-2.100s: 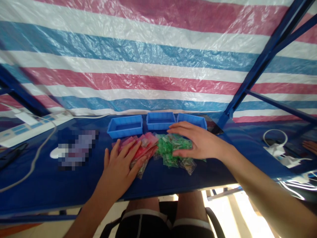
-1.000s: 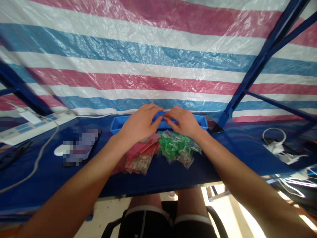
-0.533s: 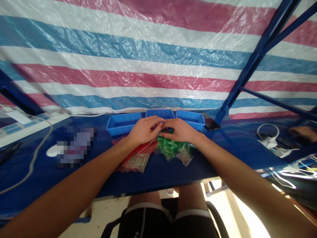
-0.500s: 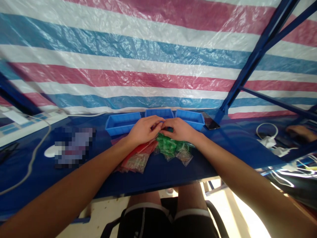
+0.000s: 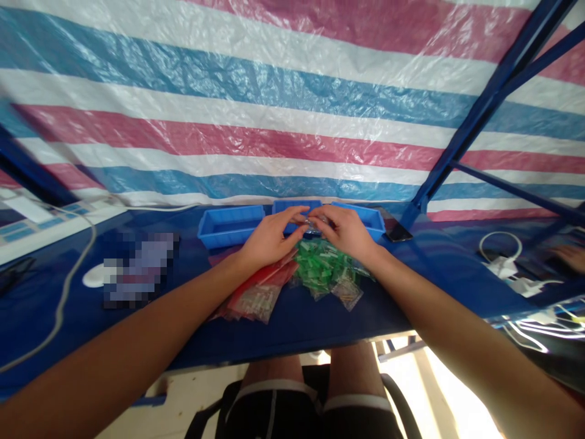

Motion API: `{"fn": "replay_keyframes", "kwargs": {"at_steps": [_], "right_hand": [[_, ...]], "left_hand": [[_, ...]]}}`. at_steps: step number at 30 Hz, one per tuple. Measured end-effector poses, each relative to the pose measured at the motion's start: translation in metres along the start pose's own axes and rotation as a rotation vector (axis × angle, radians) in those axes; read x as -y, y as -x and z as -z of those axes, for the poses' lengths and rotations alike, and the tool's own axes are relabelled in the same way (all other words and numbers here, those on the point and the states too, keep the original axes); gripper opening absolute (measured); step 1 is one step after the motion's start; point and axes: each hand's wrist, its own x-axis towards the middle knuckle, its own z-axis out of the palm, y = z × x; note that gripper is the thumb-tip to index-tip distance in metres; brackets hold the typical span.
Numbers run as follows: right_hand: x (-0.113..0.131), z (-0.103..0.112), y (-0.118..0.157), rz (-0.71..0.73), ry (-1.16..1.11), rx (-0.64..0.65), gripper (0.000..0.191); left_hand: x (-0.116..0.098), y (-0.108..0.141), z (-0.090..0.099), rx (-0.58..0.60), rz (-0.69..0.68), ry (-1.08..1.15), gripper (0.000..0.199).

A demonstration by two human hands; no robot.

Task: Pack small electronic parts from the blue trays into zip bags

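My left hand (image 5: pixel 273 236) and my right hand (image 5: pixel 343 230) meet above the table, fingertips closed on a small clear plastic bag (image 5: pixel 311 225) between them. What the bag contains is too small to make out. Under my left hand lies a stack of red-edged clear bags (image 5: pixel 258 292). A heap of green packets (image 5: pixel 319 267) sits below my right hand, with a clear bag of small parts (image 5: pixel 347 292) at its near right edge. Behind my hands stand three blue trays, the left tray (image 5: pixel 231 227), the middle tray (image 5: pixel 287 207) and the right tray (image 5: pixel 375 222), partly covered by my hands.
A dark phone (image 5: pixel 393 225) lies right of the trays. To the left are a blurred-out item (image 5: pixel 141 268), a white round object (image 5: pixel 94 275) and a cable (image 5: pixel 64 292). White cables (image 5: pixel 500 265) and another person's hand (image 5: pixel 571 256) are at far right. Striped sheeting hangs behind.
My fingers have moved slightly apart, and the clear bag now shows between them. The view has shifted a little. The hand at far right has moved.
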Motion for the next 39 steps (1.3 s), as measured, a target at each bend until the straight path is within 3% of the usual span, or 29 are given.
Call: {"fn": "replay_keyframes", "kwargs": {"at_steps": [6,11,16,23,26,32,37,39], "right_hand": [[0.004,-0.01,0.002,-0.211,-0.339,-0.005,0.025],[0.001,-0.02,-0.001,-0.412,-0.611,-0.036,0.045],[-0.001,-0.023,-0.005,-0.467,-0.75,-0.051,0.052],[-0.001,-0.021,-0.007,-0.472,-0.778,-0.064,0.054],[0.0,-0.021,-0.006,-0.476,-0.74,-0.058,0.047],[-0.003,-0.008,-0.006,-0.389,-0.553,-0.065,0.035],[-0.027,0.021,-0.001,-0.209,0.014,-0.234,0.022],[-0.041,0.03,0.002,-0.208,0.248,-0.261,0.023]], "left_hand": [[0.001,0.001,0.001,0.023,-0.004,0.043,0.054],[0.001,0.0,0.001,-0.035,0.006,0.082,0.051],[0.002,0.0,0.001,-0.044,0.046,0.099,0.039],[0.002,0.002,0.0,-0.073,0.061,0.053,0.031],[0.001,0.002,0.0,-0.072,0.072,0.055,0.033],[-0.001,0.001,-0.001,-0.076,0.063,0.086,0.057],[0.004,0.001,-0.003,-0.058,0.046,0.097,0.059],[0.007,0.001,-0.003,-0.048,0.03,0.095,0.055]]}}
